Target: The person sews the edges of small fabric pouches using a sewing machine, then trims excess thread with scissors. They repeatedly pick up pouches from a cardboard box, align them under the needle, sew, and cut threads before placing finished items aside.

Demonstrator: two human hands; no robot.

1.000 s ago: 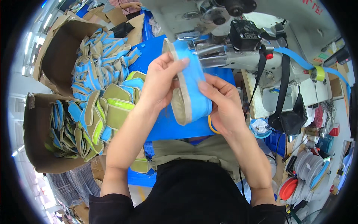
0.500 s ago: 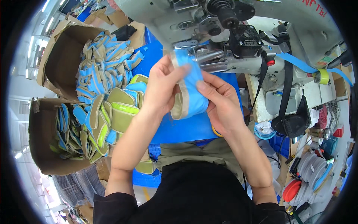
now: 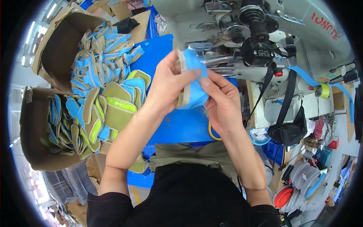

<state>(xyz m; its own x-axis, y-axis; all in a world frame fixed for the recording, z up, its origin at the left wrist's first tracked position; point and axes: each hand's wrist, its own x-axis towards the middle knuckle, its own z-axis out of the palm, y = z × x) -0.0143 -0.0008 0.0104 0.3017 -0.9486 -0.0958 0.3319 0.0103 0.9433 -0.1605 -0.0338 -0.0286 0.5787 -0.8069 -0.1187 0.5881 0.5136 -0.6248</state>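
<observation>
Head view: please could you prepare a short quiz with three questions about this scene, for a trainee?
1. What holds the blue and beige band?
2. True or false: the cardboard boxes are on the left side of the view.
3. Which is nearest to the band's upper end? A: the red dish; B: the grey machine; C: the black bag.

Key: 1. The left hand and the right hand. 2. True. 3. B.

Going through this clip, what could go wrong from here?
The blue-and-beige fabric band in the left hand and right hand might snag on the silvery fittings of the grey metal machine close by.
Either hand could bump those fittings.
The olive-and-lime fabric pads, heaped loosely beside the brown cardboard box, might slide.
</observation>
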